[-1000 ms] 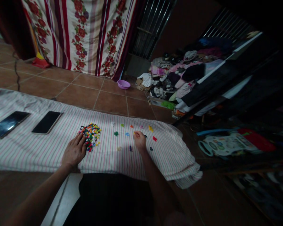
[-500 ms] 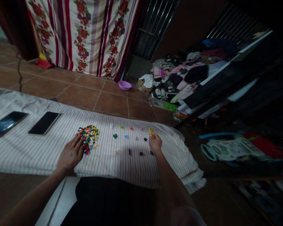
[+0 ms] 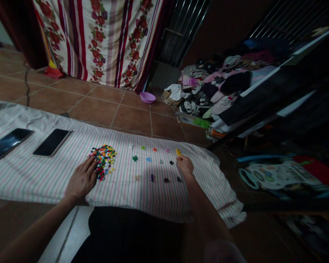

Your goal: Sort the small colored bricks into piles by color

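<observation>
My left hand (image 3: 83,177) lies open and flat on the striped cloth, its fingertips at the left edge of a pile of small multicoloured pieces (image 3: 105,159). Over on the right, my right hand (image 3: 185,165) has its fingers pinched together just below a small yellow cluster (image 3: 178,151). Whatever is between those fingertips is too small to make out. Between the hands sit little single-colour groups in rows, among them a dark green one (image 3: 135,158), a light blue one (image 3: 148,159), an orange one (image 3: 154,149) and a black one (image 3: 171,162).
Two phones (image 3: 51,143) rest on the left of the striped cloth (image 3: 112,190). On the tiled floor beyond stands a purple basin (image 3: 147,97), near a heap of clothes (image 3: 208,84). A floral curtain (image 3: 112,40) hangs at the back.
The view has shifted slightly, moving the right side of the scene rightward. My right hand has drawn slightly down from the yellow cluster. My left hand stays in place.
</observation>
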Motion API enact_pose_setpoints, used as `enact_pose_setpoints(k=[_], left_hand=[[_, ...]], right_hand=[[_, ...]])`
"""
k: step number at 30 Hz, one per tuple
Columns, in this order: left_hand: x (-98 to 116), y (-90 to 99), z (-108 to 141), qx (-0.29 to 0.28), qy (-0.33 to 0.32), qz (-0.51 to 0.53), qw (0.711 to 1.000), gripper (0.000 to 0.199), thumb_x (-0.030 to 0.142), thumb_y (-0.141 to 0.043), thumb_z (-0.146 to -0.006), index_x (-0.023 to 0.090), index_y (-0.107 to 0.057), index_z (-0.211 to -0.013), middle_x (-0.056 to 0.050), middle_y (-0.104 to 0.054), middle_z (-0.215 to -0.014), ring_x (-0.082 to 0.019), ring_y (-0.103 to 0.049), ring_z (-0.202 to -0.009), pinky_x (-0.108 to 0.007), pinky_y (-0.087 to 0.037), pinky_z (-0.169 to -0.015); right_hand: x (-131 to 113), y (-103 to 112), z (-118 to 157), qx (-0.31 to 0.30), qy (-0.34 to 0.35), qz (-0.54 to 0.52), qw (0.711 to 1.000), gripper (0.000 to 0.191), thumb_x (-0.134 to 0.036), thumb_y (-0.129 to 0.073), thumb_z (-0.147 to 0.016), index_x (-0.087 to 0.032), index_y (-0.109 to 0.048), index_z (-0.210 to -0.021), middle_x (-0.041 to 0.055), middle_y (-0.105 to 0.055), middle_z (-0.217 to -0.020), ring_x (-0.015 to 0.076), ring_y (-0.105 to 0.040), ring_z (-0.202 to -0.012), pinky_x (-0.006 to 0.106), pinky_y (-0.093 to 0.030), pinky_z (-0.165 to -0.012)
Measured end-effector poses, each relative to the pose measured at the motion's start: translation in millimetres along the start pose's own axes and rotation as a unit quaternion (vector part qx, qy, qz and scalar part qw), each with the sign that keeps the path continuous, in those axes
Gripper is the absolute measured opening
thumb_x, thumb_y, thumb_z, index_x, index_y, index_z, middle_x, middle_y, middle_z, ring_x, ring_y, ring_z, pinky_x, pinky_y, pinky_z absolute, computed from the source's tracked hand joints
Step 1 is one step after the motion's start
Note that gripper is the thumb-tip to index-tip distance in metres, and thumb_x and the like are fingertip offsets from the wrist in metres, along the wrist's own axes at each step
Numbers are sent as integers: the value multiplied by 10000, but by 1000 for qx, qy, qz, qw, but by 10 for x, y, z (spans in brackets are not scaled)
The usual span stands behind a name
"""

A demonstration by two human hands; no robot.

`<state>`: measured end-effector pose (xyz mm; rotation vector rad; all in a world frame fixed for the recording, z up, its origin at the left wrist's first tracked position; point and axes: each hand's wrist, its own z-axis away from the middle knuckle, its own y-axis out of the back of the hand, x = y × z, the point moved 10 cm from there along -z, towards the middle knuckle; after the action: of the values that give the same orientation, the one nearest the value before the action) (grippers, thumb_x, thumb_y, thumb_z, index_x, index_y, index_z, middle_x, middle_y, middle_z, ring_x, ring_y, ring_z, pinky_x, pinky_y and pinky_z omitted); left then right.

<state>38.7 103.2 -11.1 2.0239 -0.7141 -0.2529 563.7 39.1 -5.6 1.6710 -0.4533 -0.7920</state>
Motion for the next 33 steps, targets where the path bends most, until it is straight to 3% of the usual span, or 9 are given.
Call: enact_pose_setpoints(k=[4,11,23,26,33], left_hand=[[-1,-3,0,1,-1,6,1000,420,302,-360,-955,120,-580,-1262,-182,-566,-1381,-312,-498,-1325,-480,-475,-1043],[-8,-24,14,-4,-5,13,1000,434,299,-372,-950,97,-574,-1276,-196,-554,-1391,-320,-477,-1342,-485,-463,-1056],[-9,-17,0,-14,5,18,1000,424,307,-362,-952,121,-572,-1271,-185,-557,-1387,-316,-484,-1335,-480,-468,-1044],[-3,-31,0,-21,3,16,1000,434,300,-354,-955,98,-573,-1270,-202,-552,-1387,-325,-474,-1341,-494,-460,-1052],[-24,-32,14,-10,11,22,1000,436,310,-360,-950,130,-565,-1290,-187,-554,-1391,-320,-482,-1337,-499,-473,-1043]], right_hand=[[13,-123,30,-38,8,14,999,331,-191,-510,-830,-258,-791,-992,60,-745,-1034,195,-673,-906,248,-449,-734],[3,-64,-50,2,24,16,1000,431,-128,-436,-862,-160,-731,-1174,116,-713,-1163,218,-655,-1061,272,-468,-917],[439,16,-118,-22,-47,-48,998,449,-124,-451,-815,-245,-747,-1131,35,-739,-1106,185,-671,-989,259,-497,-843],[425,45,-100,-8,-21,-31,999,457,-107,-431,-807,-243,-759,-1095,21,-742,-1083,175,-653,-998,264,-483,-877],[118,-32,-90,-22,83,34,996,463,-33,-450,-749,-213,-769,-1032,29,-735,-1099,188,-586,-1077,289,-388,-982]])
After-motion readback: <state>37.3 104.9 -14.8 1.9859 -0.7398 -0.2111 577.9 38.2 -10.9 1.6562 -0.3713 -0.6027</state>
